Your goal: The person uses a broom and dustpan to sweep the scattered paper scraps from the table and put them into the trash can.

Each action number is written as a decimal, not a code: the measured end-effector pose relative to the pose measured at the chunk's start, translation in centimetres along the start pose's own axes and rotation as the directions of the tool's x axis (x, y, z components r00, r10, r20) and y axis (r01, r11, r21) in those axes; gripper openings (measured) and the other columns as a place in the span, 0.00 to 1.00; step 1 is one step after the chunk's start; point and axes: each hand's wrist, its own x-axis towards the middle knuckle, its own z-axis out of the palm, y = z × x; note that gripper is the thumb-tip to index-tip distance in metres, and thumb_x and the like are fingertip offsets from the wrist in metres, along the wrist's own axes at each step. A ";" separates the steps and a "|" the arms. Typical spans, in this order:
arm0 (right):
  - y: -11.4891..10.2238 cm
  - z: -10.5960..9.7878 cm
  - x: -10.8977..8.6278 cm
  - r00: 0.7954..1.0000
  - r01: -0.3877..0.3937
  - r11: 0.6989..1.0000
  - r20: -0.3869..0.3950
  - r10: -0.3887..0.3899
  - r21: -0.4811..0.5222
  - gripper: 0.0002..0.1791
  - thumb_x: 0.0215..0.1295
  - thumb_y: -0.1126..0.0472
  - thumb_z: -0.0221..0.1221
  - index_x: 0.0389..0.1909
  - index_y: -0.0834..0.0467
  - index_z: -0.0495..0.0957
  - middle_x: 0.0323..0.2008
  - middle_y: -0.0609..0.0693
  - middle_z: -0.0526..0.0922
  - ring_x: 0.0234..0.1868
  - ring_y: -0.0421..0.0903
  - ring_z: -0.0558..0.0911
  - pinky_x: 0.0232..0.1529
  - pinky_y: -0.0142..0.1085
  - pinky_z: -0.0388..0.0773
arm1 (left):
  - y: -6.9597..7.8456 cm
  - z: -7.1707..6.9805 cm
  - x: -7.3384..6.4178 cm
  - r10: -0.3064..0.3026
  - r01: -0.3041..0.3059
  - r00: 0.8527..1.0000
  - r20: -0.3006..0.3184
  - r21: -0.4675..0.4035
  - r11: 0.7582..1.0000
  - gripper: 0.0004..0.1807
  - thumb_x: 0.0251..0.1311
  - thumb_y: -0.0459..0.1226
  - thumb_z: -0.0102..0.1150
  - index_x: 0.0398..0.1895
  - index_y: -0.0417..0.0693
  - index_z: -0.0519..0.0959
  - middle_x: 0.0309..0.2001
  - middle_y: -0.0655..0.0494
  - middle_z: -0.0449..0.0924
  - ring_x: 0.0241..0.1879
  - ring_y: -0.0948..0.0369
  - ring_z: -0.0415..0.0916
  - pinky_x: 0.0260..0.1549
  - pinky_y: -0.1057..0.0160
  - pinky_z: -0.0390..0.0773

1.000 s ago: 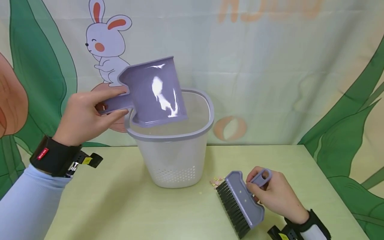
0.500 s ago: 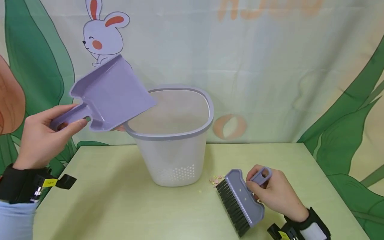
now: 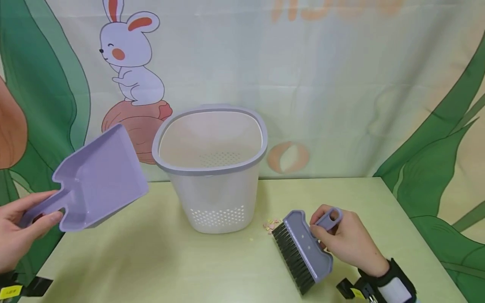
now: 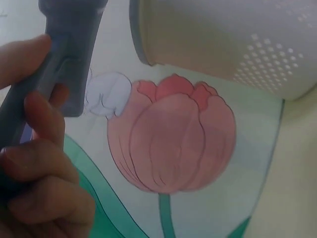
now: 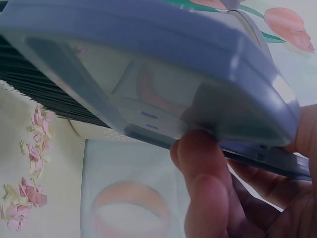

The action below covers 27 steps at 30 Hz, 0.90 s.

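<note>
My left hand (image 3: pixel 26 229) grips the handle of a purple dustpan (image 3: pixel 106 181), held in the air over the table's left side, with no scraps visible on its pan. In the left wrist view, fingers (image 4: pixel 44 173) curl round the handle. My right hand (image 3: pixel 348 240) pinches the looped handle of a purple hand brush (image 3: pixel 308 248) with dark bristles, low over the table's right side. Small pink and cream paper scraps (image 3: pixel 271 226) lie by the bristles, and the right wrist view shows them as a line of scraps (image 5: pixel 34 148). A few pale specks sit on the brush's back.
A whitish wastebasket (image 3: pixel 216 202) with a purple rim and small holes stands at the back middle of the pale green table (image 3: pixel 212 269). Behind it hangs a printed curtain (image 3: pixel 322 84) with a rabbit and leaves.
My left hand has carried the dustpan from above the wastebasket down and to the left, turning its pan more face-up. The right hand and brush have stayed in place.
</note>
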 end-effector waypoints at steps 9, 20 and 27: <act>0.0 -0.2 -0.2 1.000 0.015 1.000 -0.019 -0.015 0.001 0.05 0.62 0.59 0.64 0.34 0.53 0.77 0.21 0.47 0.78 0.17 0.43 0.76 0.20 0.38 0.76 | -5.3 0.3 -3.6 -0.024 0.016 0.963 0.268 0.030 0.999 0.24 0.58 0.23 0.60 0.59 0.44 0.79 0.44 0.75 0.79 0.32 0.69 0.77 0.23 0.67 0.72; 0.2 -0.5 0.0 0.994 0.055 0.998 -0.088 -0.059 -0.042 0.03 0.63 0.60 0.63 0.34 0.52 0.78 0.22 0.45 0.78 0.18 0.42 0.75 0.19 0.37 0.75 | -6.6 4.0 -5.5 0.145 0.028 0.808 0.571 -0.283 0.959 0.25 0.57 0.19 0.56 0.59 0.37 0.77 0.46 0.60 0.82 0.32 0.63 0.73 0.25 0.62 0.71; 0.6 -0.2 0.3 0.976 0.024 0.991 -0.213 -0.052 -0.135 0.10 0.63 0.53 0.64 0.41 0.52 0.79 0.24 0.45 0.80 0.19 0.42 0.75 0.20 0.36 0.73 | -5.5 7.8 -6.0 0.226 0.119 0.682 0.696 -0.411 0.904 0.23 0.59 0.21 0.55 0.58 0.40 0.78 0.38 0.55 0.80 0.27 0.61 0.70 0.22 0.61 0.70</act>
